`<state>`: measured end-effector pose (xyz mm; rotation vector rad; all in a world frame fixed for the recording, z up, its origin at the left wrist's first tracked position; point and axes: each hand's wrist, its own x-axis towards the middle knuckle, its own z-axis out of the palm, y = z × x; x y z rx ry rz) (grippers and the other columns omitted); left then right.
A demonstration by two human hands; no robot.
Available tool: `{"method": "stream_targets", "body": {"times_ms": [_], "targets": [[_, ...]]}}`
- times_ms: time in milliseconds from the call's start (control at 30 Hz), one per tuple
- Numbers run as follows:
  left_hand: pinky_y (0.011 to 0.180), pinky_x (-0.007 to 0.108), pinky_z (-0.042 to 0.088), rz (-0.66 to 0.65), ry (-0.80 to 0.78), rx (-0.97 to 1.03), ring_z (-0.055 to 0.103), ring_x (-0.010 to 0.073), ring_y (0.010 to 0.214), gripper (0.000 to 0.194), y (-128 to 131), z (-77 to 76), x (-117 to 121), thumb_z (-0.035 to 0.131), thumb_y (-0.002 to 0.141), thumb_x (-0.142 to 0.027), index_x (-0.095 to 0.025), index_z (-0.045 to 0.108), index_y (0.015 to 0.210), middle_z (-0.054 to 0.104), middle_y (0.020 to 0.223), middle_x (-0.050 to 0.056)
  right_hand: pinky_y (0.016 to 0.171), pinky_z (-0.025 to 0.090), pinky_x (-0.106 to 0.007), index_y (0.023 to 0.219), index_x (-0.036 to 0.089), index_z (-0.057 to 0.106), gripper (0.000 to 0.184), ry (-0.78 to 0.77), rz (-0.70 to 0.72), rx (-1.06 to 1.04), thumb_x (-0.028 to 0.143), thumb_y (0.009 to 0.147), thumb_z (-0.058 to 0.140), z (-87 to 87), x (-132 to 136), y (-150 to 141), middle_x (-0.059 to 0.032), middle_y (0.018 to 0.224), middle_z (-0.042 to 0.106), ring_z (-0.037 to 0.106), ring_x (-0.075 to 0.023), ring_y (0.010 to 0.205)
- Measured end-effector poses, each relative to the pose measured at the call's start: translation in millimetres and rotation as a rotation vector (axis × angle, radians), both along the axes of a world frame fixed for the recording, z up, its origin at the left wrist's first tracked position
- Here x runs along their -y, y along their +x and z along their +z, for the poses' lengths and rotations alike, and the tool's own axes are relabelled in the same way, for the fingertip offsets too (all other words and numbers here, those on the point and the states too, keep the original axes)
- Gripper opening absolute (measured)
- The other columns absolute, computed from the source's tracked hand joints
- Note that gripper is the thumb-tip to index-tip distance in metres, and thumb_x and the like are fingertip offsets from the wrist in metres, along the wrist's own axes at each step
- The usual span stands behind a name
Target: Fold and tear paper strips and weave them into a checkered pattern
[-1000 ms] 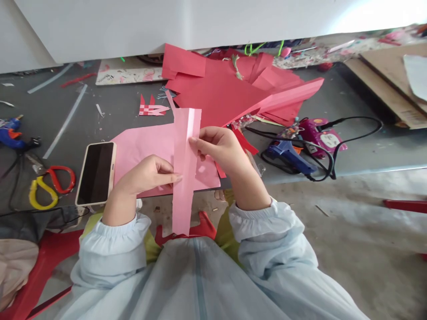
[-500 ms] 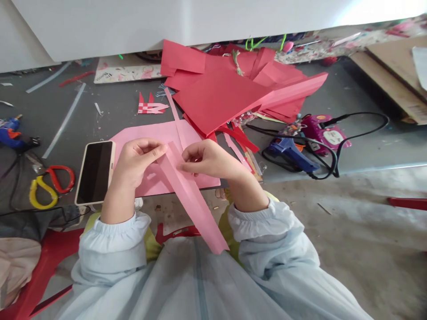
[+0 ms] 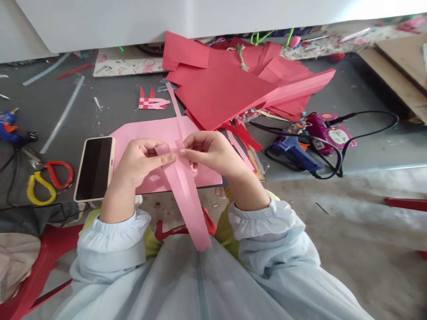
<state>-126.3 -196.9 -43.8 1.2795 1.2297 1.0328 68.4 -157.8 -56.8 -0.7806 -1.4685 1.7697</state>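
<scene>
A long pink paper strip (image 3: 187, 200) with lengthwise creases slants from my fingers down toward my lap. My left hand (image 3: 138, 162) pinches its upper left edge between thumb and fingers. Opposite, my right hand (image 3: 213, 153) grips the upper right edge, thumb tip close to the left thumb. Beneath both hands lies a larger pink paper sheet (image 3: 143, 129) at the table's front edge. A narrow pink strip (image 3: 175, 104) lies partly on that sheet, its lower end hidden near my right hand. Beyond it sits a small red-and-pink woven paper piece (image 3: 151, 102).
Red paper sheets (image 3: 223, 95) are heaped at the back. To the left are a phone (image 3: 95, 169) and scissors (image 3: 42, 193) with red and yellow handles. A blue glue gun (image 3: 293, 151), a purple box (image 3: 328, 133) and black cable lie right; cardboard (image 3: 396, 84) stands beyond.
My right hand has moved up and left onto the strip's top edge, and both thumbs are now close together. The strip's lower end has swung left and its top has spread wider.
</scene>
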Motion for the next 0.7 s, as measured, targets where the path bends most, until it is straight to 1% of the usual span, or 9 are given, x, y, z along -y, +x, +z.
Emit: {"method": "stream_targets", "body": {"times_ms": [133,200,267,367,433,533,700], "targets": [[0.044,0.021,0.036,-0.013,-0.009,-0.058,0.047,0.0072,0.049,0.038,-0.1,1.6,1.0,0.093,0.059,-0.036,-0.017,0.061,0.054,0.050,0.052,-0.004,0.046,0.050,-0.020,0.081,0.014,0.068,0.038,0.034,-0.095,-0.025,0.042,0.067,0.089,-1.7,0.1,-0.1,0.0032,0.064,0.065,0.058,-0.0069,0.051],[0.044,0.021,0.035,-0.019,-0.007,-0.080,0.047,0.0068,0.048,0.036,-0.3,0.8,1.8,0.092,0.061,-0.035,-0.017,0.062,0.055,0.050,0.052,-0.005,0.048,0.050,-0.020,0.082,0.014,0.069,0.035,0.048,-0.094,-0.029,0.042,0.069,0.087,-1.5,0.4,0.2,0.0025,0.066,0.065,0.058,-0.0071,0.054],[0.045,0.021,0.037,0.007,0.006,-0.090,0.048,0.0072,0.049,0.032,0.0,-0.7,2.5,0.091,0.061,-0.035,-0.017,0.065,0.059,0.054,0.054,-0.004,0.048,0.050,-0.020,0.082,0.014,0.070,0.032,0.049,-0.080,-0.045,0.039,0.071,0.086,-1.4,0.7,0.3,0.0027,0.066,0.065,0.058,-0.0070,0.053],[0.053,0.022,0.046,0.089,0.054,-0.064,0.058,0.0103,0.058,0.027,2.0,-3.2,2.9,0.090,0.062,-0.037,-0.018,0.074,0.072,0.067,0.067,0.000,0.047,0.049,-0.020,0.081,0.014,0.070,0.028,0.038,-0.063,-0.049,0.035,0.072,0.085,-1.9,0.9,0.0,0.0030,0.065,0.065,0.057,-0.0069,0.052],[0.060,0.025,0.051,0.119,0.077,-0.044,0.063,0.0126,0.065,0.026,3.9,-4.0,2.6,0.087,0.065,-0.039,-0.018,0.075,0.076,0.071,0.073,0.002,0.047,0.048,-0.021,0.081,0.014,0.069,0.027,0.038,-0.050,-0.028,0.035,0.073,0.084,-2.4,1.1,-0.2,0.0033,0.064,0.064,0.057,-0.0071,0.051],[0.064,0.026,0.053,0.104,0.079,-0.053,0.066,0.0135,0.068,0.022,6.3,-4.0,2.3,0.084,0.070,-0.038,-0.018,0.076,0.074,0.073,0.074,0.003,0.048,0.048,-0.022,0.081,0.014,0.070,0.027,0.065,-0.060,-0.004,0.037,0.075,0.083,-2.7,1.9,-0.7,0.0032,0.062,0.064,0.056,-0.0075,0.050],[0.064,0.025,0.053,0.083,0.089,-0.058,0.065,0.0127,0.067,0.014,7.1,-3.8,2.5,0.081,0.073,-0.033,-0.020,0.077,0.074,0.074,0.075,0.002,0.050,0.048,-0.022,0.080,0.015,0.069,0.029,0.129,-0.100,0.017,0.041,0.077,0.081,-3.9,2.9,-2.1,0.0013,0.068,0.066,0.057,-0.0079,0.053]]}}
